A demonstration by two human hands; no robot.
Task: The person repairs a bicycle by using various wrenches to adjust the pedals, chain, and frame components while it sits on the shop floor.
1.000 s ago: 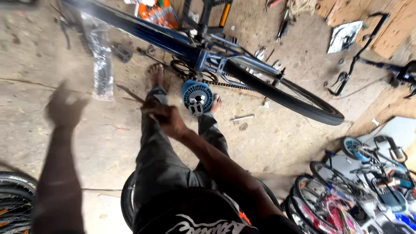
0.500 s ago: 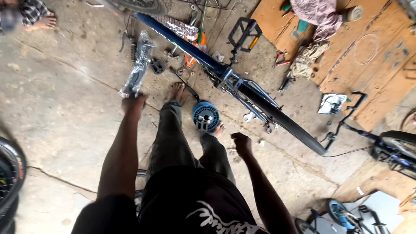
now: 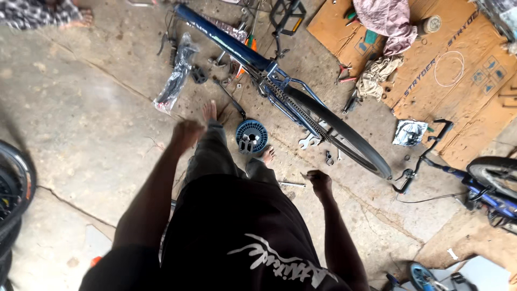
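I stand barefoot over a concrete floor. My left hand (image 3: 186,133) hangs by my left leg, fingers curled in, with nothing seen in it. My right hand (image 3: 318,181) is a loose fist by my right hip, also holding nothing that shows. Between my feet lies a round blue plastic disc (image 3: 252,136) with a grey pedal on it. Just beyond it a dark blue bicycle (image 3: 253,56) lies on the floor, its black rear tyre (image 3: 344,137) closest to my right hand. Flat spanners (image 3: 309,141) rest beside the tyre.
Brown cardboard sheets (image 3: 458,91) with a pink cloth (image 3: 389,19) and rags cover the far right. A plastic bag (image 3: 175,81) lies at upper left, a black tyre (image 3: 15,188) at the left edge, another bicycle (image 3: 487,186) at right. A person's foot (image 3: 75,20) shows at top left.
A second ago my right hand reached down by the blue disc. Both arms now hang at my sides, and the view has pulled back and up from the floor.
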